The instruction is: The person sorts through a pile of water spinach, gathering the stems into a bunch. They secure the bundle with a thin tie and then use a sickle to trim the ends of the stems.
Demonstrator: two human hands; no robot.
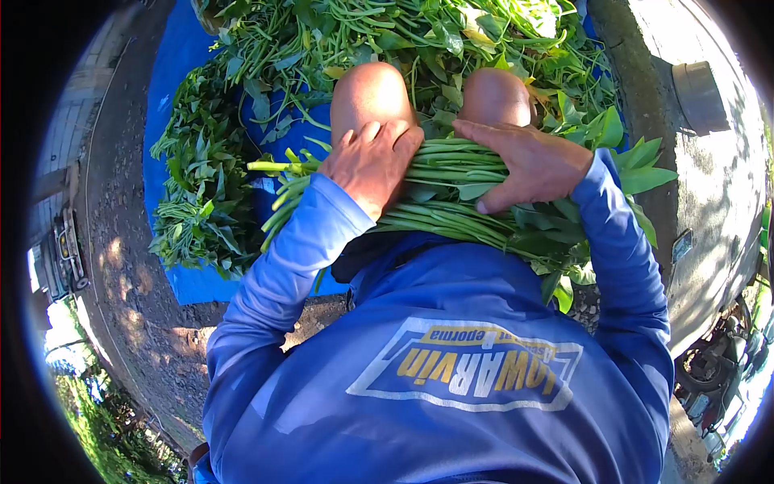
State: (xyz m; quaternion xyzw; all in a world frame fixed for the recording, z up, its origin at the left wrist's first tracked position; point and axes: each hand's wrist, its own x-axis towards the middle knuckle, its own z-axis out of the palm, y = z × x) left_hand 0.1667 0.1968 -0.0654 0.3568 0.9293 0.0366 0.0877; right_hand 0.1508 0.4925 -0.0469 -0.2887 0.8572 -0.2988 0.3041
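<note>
A bunch of water spinach (451,166), long green stems with leaves towards the right, lies across my lap. My left hand (372,168) is laid over the stems near their cut ends, its fingers bent against my left knee; the grip beneath is partly hidden. My right hand (536,165) spans the bunch nearer the leaves, thumb on the near side and fingers on the far side by my right knee. A lower layer of stems (443,226) rests against my waist, below both hands.
A large heap of loose greens (387,32) lies beyond my knees on a blue sheet (181,56). More leafy greens (201,177) are piled at the left. A grey cylindrical object (700,97) stands on the right, and a motorcycle (709,363) is at the lower right.
</note>
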